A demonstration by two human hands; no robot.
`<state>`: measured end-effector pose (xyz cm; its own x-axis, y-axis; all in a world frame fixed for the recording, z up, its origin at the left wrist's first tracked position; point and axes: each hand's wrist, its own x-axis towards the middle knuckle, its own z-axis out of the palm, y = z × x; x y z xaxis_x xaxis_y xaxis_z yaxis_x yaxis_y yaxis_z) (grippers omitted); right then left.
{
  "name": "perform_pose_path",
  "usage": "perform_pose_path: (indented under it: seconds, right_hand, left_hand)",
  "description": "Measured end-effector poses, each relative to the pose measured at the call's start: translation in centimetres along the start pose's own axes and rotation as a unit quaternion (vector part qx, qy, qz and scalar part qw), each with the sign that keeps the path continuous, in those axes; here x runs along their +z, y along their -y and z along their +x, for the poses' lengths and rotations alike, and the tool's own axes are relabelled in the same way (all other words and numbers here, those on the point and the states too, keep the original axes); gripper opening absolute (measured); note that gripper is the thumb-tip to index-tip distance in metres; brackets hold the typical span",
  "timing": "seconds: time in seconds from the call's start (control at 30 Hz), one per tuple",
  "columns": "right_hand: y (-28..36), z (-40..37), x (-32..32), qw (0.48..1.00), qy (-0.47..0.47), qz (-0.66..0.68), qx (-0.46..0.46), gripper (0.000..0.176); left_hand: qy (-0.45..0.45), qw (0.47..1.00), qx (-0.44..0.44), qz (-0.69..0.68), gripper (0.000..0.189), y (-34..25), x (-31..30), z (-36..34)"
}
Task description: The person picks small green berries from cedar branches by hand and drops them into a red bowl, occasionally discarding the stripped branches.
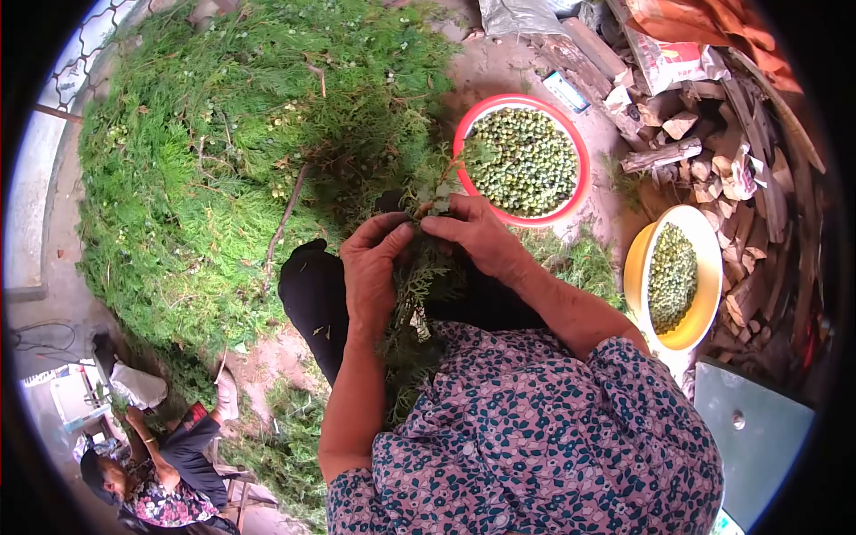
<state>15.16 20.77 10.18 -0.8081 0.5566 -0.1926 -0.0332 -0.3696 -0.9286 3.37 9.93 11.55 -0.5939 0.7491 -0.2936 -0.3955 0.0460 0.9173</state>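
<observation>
My left hand [373, 259] is closed, thumb and fingers pinching a leafy evergreen branch [421, 283] above my lap. Close beside it my right hand [477, 234] is also closed, its thumb and forefinger at small pale green cones [439, 198] on the branch. The feathery foliage hangs down between my forearms, over dark trousers. Just beyond my right hand stands a red-rimmed basin [584, 165] full of small green cones. Farther right, a yellow basin [707, 312] holds more of them. Where exactly the fingertips meet the stem is partly hidden.
A large heap of cut evergreen branches [214, 205] covers the ground ahead and left. Stacked firewood [713, 178] lines the right side, near a grey-green board [749, 437]. At the lower left another person [169, 481] sits holding a sprig.
</observation>
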Motion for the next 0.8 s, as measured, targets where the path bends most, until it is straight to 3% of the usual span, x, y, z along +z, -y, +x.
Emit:
perform_pose_path:
  seconds: [0.17, 0.27, 0.33, 0.4, 0.5, 0.63, 0.73, 0.8]
  right_hand:
    - [-0.1, 0.1, 0.3, 0.999, -0.034, -0.007, 0.027, 0.017]
    - [-0.5, 0.3, 0.6, 0.999, -0.032, 0.026, -0.022, 0.015]
    - [-0.2, 0.1, 0.5, 1.000, -0.029, -0.007, -0.003, 0.014]
    - [0.0, 0.1, 0.4, 0.999, -0.026, -0.039, 0.017, 0.014]
    - [0.3, 0.1, 0.6, 0.997, -0.033, 0.074, 0.009, 0.015]
    - [0.6, 0.0, 0.3, 0.988, -0.048, 0.125, 0.081, 0.016]
    - [0.8, -0.1, 0.3, 0.991, -0.030, 0.103, 0.082, 0.015]
    - [0.9, -0.1, 0.6, 0.995, -0.029, 0.072, 0.070, 0.014]
  left_hand:
    - [0.002, 1.000, 0.009, 0.009, 0.014, -0.1, 0.3, -0.1]
    - [0.002, 1.000, -0.002, -0.001, 0.013, 0.1, 0.3, -0.1]
    - [0.007, 1.000, -0.012, -0.013, 0.013, 0.3, 0.3, 0.0]
    - [0.011, 0.988, -0.073, -0.132, 0.011, 0.5, 0.4, 0.0]
    - [0.010, 0.970, -0.074, -0.231, 0.011, 0.8, -0.1, 0.3]
    - [0.039, 0.958, -0.088, -0.271, 0.013, 0.6, -1.2, 0.3]
    - [0.058, 0.961, -0.076, -0.261, 0.014, -0.2, -0.8, -0.2]
    - [-0.010, 1.000, -0.009, 0.003, 0.015, -0.3, 0.1, -0.8]
